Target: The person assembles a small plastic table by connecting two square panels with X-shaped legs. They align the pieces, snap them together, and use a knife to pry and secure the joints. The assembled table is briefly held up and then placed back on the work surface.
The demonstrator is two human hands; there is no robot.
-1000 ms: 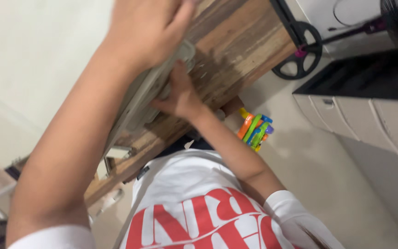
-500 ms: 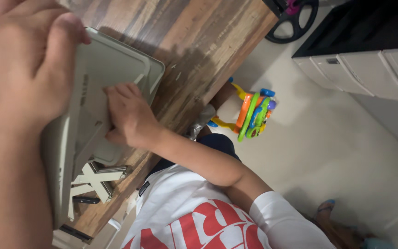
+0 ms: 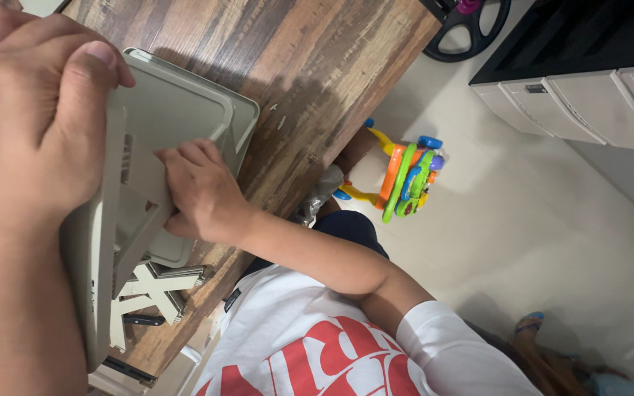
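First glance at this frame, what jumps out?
A grey plastic tray, tilted up off the wooden table, fills the left side. The left hand clamps its upper edge and the right hand presses on its face. On the pale floor to the right stands a bright multicoloured toy.

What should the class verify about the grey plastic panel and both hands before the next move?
1. Left hand holds the grey plastic panel by its rim, thumb over the edge: ok.
2. Right hand has its fingers on the panel's inner bar; whether they grip it: cannot tell.
3. Panel is tilted up above the wooden table; whether its low edge rests there: cannot tell.
4. X-shaped legs show beneath the panel; locked or loose: cannot tell.
5. Colourful toy stands on the floor, apart from both hands: ok.
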